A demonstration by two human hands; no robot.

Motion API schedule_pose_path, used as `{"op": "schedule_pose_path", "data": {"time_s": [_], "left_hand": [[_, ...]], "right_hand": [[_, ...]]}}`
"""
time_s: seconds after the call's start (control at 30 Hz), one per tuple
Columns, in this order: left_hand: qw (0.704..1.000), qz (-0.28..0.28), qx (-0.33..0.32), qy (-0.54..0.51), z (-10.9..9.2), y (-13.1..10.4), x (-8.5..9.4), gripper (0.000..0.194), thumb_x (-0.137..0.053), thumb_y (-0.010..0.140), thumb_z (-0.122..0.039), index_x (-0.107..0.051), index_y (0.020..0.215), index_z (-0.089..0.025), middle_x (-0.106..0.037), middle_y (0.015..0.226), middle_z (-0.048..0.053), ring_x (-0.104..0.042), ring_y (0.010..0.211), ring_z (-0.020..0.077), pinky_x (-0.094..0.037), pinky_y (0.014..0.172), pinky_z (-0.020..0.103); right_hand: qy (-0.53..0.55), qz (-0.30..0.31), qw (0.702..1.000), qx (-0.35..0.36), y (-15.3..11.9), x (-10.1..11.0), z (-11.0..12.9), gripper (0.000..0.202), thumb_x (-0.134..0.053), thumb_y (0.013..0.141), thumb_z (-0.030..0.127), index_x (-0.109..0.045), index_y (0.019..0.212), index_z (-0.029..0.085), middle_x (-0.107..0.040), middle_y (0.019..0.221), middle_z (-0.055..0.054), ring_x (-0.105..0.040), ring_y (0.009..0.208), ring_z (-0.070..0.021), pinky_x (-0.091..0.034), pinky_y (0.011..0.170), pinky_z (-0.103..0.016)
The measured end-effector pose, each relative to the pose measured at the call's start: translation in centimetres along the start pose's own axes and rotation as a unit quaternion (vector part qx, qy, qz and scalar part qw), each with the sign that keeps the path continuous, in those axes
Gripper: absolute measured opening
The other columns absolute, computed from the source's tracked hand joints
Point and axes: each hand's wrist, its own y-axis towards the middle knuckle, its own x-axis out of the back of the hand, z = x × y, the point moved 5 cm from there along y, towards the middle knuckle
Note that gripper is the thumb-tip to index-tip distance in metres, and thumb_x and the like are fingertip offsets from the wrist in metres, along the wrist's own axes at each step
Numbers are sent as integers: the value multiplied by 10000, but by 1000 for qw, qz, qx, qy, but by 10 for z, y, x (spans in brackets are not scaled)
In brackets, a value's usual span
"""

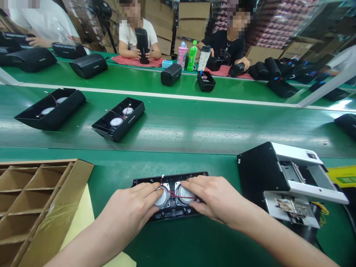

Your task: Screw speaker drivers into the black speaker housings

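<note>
A long black speaker panel (171,214) lies on the green worktop in front of me, its inner side up. Two round speaker drivers with pale grey backs sit side by side in it. My left hand (136,202) grips the left driver (162,198), fingers over its top and thumb low at its side. Around the right driver (184,195) my right hand (210,194) is closed, fingertips on its upper edge and thumb below. Red and black wires run across both drivers. A small white connector (162,177) stands up at the panel's back edge. My palms hide both panel ends.
A divided cardboard box (79,174) stands at left, a white-and-black machine (278,178) at right. Beyond, open speaker housings (119,118) (52,109) rest on the green conveyor. Across it, co-workers handle black speakers near bottles (191,57).
</note>
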Motion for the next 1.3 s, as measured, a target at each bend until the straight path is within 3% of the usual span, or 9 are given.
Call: {"op": "schedule_pose_path", "data": {"time_s": [0.1,0.37,1.07,1.3], "left_hand": [[1000,-5,-6,19,-1,-2,0,299,-530,1019,-218,-760,1211,-208,-814,1241,83,-808,1023,290,-672,806,385],[994,-100,-38,31,-7,-1,8,375,-394,1080,-217,-767,1097,-182,-842,1102,83,-826,888,263,-676,650,363],[992,-116,-48,16,-6,-1,9,350,-404,1092,-250,-747,1085,-179,-840,1086,62,-822,865,264,-691,615,396],[996,-83,-35,27,-6,1,6,301,-437,1052,-191,-734,1100,-189,-831,1095,77,-812,866,282,-684,593,406]], "right_hand": [[-1,-1,1000,1,0,-1,0,444,-670,997,309,-623,1422,191,-761,1270,-95,-739,1092,-276,-607,902,-407],[5,-3,1000,10,-2,-3,1,456,-660,998,299,-621,1433,167,-743,1319,-113,-740,1118,-301,-633,906,-459],[14,-20,1000,20,-2,-3,0,422,-643,1018,302,-623,1422,180,-745,1317,-88,-740,1116,-286,-639,916,-448],[8,-5,1000,15,0,-2,2,440,-633,1012,272,-623,1438,166,-735,1330,-102,-736,1114,-300,-640,922,-473]]}}
